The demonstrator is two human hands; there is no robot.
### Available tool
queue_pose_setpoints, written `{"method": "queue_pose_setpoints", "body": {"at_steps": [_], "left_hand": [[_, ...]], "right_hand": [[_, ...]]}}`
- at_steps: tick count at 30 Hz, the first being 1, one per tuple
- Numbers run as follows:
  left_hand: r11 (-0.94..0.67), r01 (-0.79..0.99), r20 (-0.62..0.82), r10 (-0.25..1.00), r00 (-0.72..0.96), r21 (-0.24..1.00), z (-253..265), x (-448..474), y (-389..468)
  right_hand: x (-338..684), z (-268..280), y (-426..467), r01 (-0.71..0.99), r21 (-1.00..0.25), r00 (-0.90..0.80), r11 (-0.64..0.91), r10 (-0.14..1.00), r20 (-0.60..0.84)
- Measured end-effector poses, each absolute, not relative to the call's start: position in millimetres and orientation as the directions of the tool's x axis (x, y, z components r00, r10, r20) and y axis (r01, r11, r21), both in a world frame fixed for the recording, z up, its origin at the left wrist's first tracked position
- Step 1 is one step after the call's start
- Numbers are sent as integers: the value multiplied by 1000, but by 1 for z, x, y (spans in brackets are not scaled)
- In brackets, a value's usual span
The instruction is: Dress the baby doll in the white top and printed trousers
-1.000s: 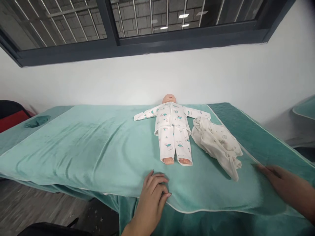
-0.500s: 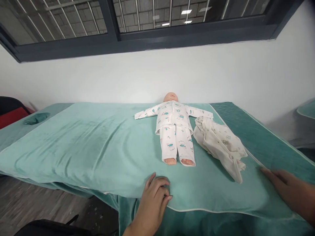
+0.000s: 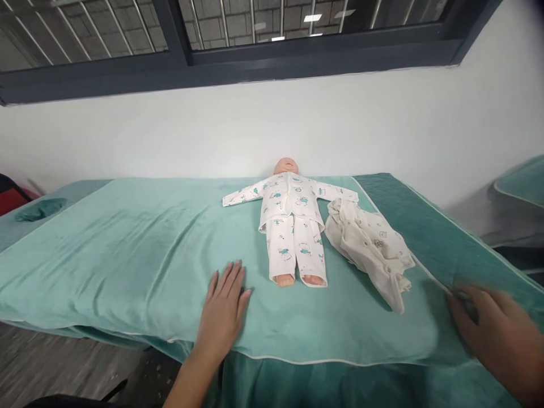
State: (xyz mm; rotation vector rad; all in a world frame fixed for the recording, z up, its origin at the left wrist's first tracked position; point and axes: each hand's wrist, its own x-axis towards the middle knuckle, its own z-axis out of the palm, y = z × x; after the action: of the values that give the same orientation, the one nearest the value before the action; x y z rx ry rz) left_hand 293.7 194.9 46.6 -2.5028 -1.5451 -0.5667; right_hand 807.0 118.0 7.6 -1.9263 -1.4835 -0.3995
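My left hand lies flat on the light green sheet, fingers stretched out, left of the doll's feet. At the right, my right hand is smeared by motion; its thumb and fingers close on the sheet's white-piped edge. A baby doll lies on its back with its head towards the wall and arms spread. It wears a white printed jacket and matching trousers, with bare feet showing at the cuffs. Beside its legs on the right is a crumpled cream baby garment with snaps.
A darker green cover lies beneath the sheet and hangs over the front. Behind the bed stand a white wall and a barred window. A face hole is at the far left. Another green-covered surface stands at right.
My left hand has moved from the sheet's front edge further left and onto its top, its fingers now straightened. My right hand has curled more at the sheet's right edge. The view has shifted slightly.
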Motion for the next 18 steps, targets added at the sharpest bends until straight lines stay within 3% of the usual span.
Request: {"method": "queue_pose_setpoints", "body": {"at_steps": [3,8,11,14,18], "left_hand": [[-407,913,378,847,373,11,42,286,199],[-326,945,435,849,299,-12,31,270,194],[-296,955,478,839,260,1,26,267,192],[-276,960,492,841,223,37,24,267,192],[-159,982,434,896,98,107,29,258,199]], "right_hand": [[787,26,124,977,-215,129,13,761,635],[721,60,144,966,-259,169,24,696,698],[681,68,169,980,-148,3,134,734,679],[665,64,203,995,-30,-62,98,814,578],[685,58,243,1000,26,-23,12,854,520]]}}
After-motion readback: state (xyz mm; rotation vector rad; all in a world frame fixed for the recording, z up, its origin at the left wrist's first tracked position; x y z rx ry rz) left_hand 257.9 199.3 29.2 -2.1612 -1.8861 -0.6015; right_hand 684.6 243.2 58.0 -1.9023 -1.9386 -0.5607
